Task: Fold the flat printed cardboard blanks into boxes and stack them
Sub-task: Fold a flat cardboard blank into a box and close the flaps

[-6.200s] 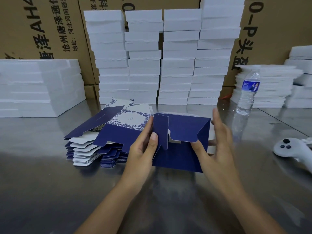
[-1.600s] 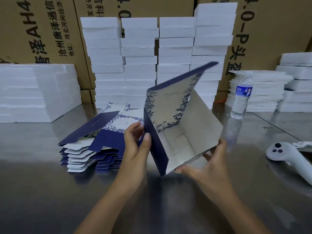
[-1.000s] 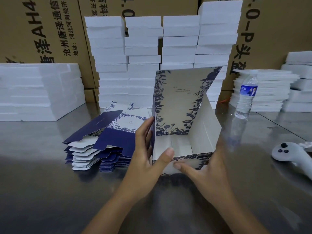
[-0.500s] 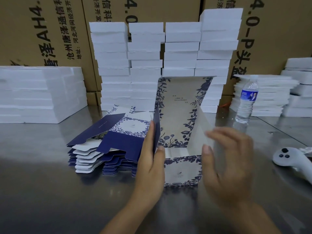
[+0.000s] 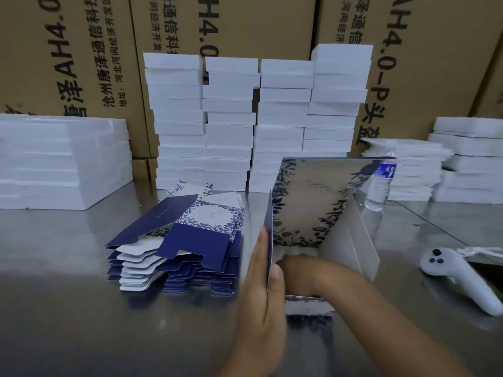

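A half-folded box [image 5: 313, 205], navy outside with a blue floral print, stands open on the steel table [image 5: 68, 308], its lid panel raised at the back. My left hand [image 5: 261, 289] holds the box's left wall, thumb inside and fingers flat outside. My right hand [image 5: 299, 273] reaches down into the box, blurred, its fingers hidden against the floor. The pile of flat printed blanks [image 5: 177, 240] lies just left of the box.
Tall stacks of white foam slabs [image 5: 255, 118] line the back, with more stacks at left [image 5: 60, 161] and right [image 5: 462, 159]. A water bottle [image 5: 379, 183] stands behind the box. A white controller [image 5: 460, 278] lies at right. Brown cartons form the back wall.
The box was turned upright and set on the table. My right hand dropped from above the right wall down into the box. My left hand stayed on the left wall.
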Available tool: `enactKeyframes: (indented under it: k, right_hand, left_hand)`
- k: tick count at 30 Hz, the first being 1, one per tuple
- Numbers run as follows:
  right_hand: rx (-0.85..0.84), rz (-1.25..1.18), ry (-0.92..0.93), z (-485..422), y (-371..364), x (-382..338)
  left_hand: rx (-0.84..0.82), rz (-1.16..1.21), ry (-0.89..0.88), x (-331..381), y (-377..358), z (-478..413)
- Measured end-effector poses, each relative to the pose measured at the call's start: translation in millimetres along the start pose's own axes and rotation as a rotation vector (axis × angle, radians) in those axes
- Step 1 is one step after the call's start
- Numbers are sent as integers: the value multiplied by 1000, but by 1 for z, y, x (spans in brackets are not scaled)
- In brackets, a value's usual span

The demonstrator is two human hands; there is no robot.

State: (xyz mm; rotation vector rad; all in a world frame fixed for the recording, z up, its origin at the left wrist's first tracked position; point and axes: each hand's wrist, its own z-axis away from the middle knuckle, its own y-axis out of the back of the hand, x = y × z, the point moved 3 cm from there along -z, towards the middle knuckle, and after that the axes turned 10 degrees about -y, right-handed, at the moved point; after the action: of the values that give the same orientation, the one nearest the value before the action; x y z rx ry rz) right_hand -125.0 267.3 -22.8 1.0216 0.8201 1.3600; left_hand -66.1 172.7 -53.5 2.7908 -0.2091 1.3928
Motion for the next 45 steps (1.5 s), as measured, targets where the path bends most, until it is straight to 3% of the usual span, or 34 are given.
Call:
enactKeyframes:
  k: [4, 7, 10, 15, 18, 20, 25, 27, 28, 30, 32, 34, 35, 37, 40, 45]
  right_hand:
    - [28, 49, 40, -2, 1, -2]
    - [182, -77, 102, 6, 8, -1]
    - [347, -154, 122, 11, 12, 1]
    - [239, -149, 133, 9, 12, -3]
    - [313, -277, 168, 23, 19, 0]
    - [536, -380, 242, 45, 25, 3]
    - [1443, -357, 599, 114, 32, 31]
    - [1662, -434, 581, 117, 22, 50]
    - [1691, -608, 522, 111, 19, 60]
    - [1548, -1177, 350, 90, 12, 77]
    - [1076, -1788, 183, 54, -1, 84]
    - [611, -2013, 116, 26, -15, 85]
    - [468, -2028, 135, 17, -19, 83]
    - [361, -2050, 238, 10, -22, 78]
    - [376, -2008, 423, 14, -18, 69]
    - [411, -1961, 418, 17, -21, 64]
  left_hand:
    - [-31, -39, -41, 1, 1, -3]
    - [-94, -94, -256, 2, 1, -9]
    - [-97, -115, -316, -2, 5, -17]
    - [-79, -156, -344, -6, 6, -21]
    - [-76, -180, -338, -8, 5, -22]
    - [-62, -156, -301, -10, 5, -23]
    - [-30, -165, -222, -9, 12, -27]
    - [-11, -195, -211, -7, 15, -29]
    - [-5, -197, -204, -7, 16, -29]
    - [-10, -188, -212, -6, 16, -30]
    - [-20, -157, -226, -6, 17, -31]
    - [-21, -129, -223, -8, 19, -32]
    - [-27, -126, -218, -9, 19, -32]
    - [-57, -133, -215, -11, 19, -33]
    - [-107, -172, -243, -12, 18, -32]
    - [-137, -303, -258, -7, 20, -32]
